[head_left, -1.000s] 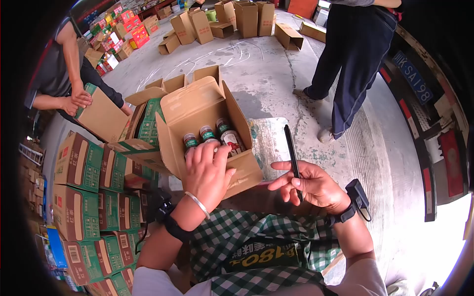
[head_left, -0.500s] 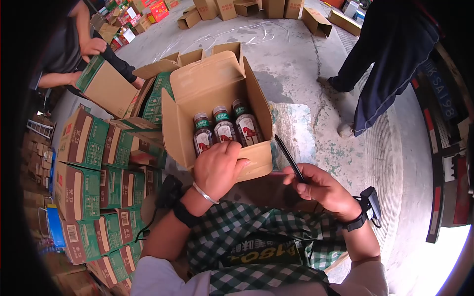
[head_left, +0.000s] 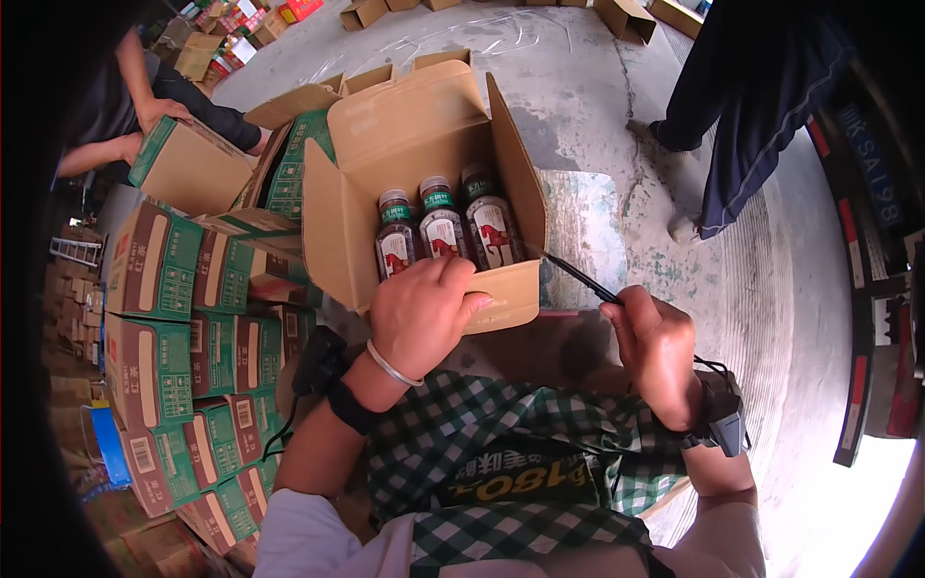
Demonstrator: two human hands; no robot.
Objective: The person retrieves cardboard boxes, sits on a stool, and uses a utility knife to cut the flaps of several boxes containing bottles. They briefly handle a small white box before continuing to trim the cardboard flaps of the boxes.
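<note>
An open cardboard box (head_left: 416,144) stands in front of me with its flaps raised. Three bottles, a left one (head_left: 394,243), a middle one (head_left: 441,228) and a right one (head_left: 488,229), show inside with green necks and red horse labels. My left hand (head_left: 420,313) is closed over the box's front flap (head_left: 511,297), fingers on the inner side by the bottles, thumb outside. My right hand (head_left: 658,356) is wrapped round a slim black box cutter (head_left: 586,279). Its thin tip points left and lies at the box's front right corner; whether it touches cannot be seen.
Stacked green and brown cartons (head_left: 154,371) rise at the left. Behind them a person's hands (head_left: 145,135) hold another carton (head_left: 198,173). Someone in dark trousers (head_left: 761,116) stands at the right. A worn board (head_left: 583,231) lies on the floor beside the box.
My right hand has turned over and tightened round the box cutter, whose tip has swung left to the box corner. My left hand stays on the flap. The view has tilted down.
</note>
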